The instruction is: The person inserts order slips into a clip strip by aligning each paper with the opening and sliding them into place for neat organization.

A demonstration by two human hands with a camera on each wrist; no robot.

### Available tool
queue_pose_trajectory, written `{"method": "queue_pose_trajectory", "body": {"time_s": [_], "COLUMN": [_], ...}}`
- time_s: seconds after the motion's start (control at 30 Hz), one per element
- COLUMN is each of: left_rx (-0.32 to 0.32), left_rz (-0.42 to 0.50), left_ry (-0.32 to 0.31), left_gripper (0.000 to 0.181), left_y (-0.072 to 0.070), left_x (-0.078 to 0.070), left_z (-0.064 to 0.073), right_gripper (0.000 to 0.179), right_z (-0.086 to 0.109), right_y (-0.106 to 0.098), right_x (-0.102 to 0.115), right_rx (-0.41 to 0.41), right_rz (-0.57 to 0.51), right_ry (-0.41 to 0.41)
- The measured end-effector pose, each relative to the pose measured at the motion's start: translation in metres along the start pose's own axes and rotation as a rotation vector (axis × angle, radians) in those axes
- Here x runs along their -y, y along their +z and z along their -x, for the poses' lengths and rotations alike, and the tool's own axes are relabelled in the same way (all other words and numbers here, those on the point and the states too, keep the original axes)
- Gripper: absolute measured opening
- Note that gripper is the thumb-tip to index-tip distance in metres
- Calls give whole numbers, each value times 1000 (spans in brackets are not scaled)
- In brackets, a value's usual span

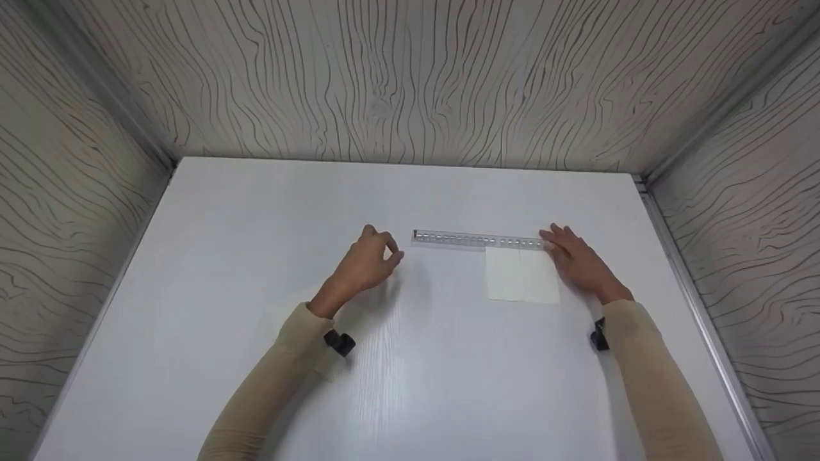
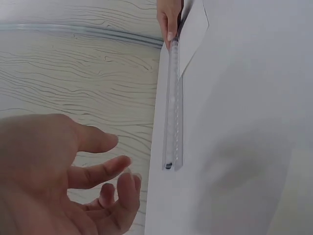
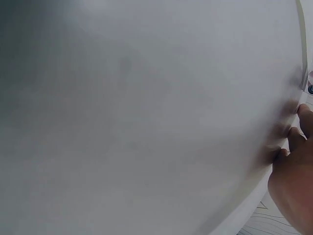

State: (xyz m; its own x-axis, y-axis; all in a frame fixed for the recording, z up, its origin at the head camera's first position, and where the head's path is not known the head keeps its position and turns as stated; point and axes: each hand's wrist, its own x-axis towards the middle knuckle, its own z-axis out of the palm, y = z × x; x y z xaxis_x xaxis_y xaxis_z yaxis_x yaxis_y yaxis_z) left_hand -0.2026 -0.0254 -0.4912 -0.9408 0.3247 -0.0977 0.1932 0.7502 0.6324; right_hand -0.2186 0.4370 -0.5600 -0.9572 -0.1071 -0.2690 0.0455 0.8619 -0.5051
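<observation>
A clear plastic ruler (image 1: 477,239) lies crosswise on the white table, its left part on the bare surface. Its right part runs along the far edge of a cream square of paper (image 1: 522,275), which has a faint crease from top to bottom. My right hand (image 1: 580,259) rests with extended fingers at the ruler's right end, beside the paper's right edge. Left of the ruler, my left hand (image 1: 368,259) hovers over the table with loosely bent fingers and holds nothing. In the left wrist view the ruler (image 2: 172,107) stretches from that hand's side toward the right hand (image 2: 169,19).
Another pale sheet (image 1: 327,368) lies partly hidden under my left forearm. Wood-patterned panels (image 1: 384,83) enclose the white table (image 1: 448,384) at the back and both sides, with a metal rail (image 1: 705,320) along the right edge.
</observation>
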Motion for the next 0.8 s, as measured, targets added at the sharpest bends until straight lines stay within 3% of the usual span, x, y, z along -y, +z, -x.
{"method": "queue_pose_trajectory", "body": {"time_s": [0.13, 0.4, 0.6, 0.8], "left_rx": [-13, -50, -128, -138], "left_rz": [-84, -287, -330, -357], "left_ry": [21, 195, 240, 231], "left_gripper": [27, 37, 38, 44], "left_y": [-13, -30, -37, -38], "left_x": [18, 68, 104, 132], "left_z": [8, 38, 65, 88], "right_gripper": [63, 62, 62, 62], "right_z": [2, 2, 2, 0], "right_y": [-1, -1, 0, 1], "right_x": [0, 3, 2, 0], "right_rx": [4, 1, 4, 6], "right_rz": [6, 10, -1, 11], "right_ry": [3, -4, -1, -11]}}
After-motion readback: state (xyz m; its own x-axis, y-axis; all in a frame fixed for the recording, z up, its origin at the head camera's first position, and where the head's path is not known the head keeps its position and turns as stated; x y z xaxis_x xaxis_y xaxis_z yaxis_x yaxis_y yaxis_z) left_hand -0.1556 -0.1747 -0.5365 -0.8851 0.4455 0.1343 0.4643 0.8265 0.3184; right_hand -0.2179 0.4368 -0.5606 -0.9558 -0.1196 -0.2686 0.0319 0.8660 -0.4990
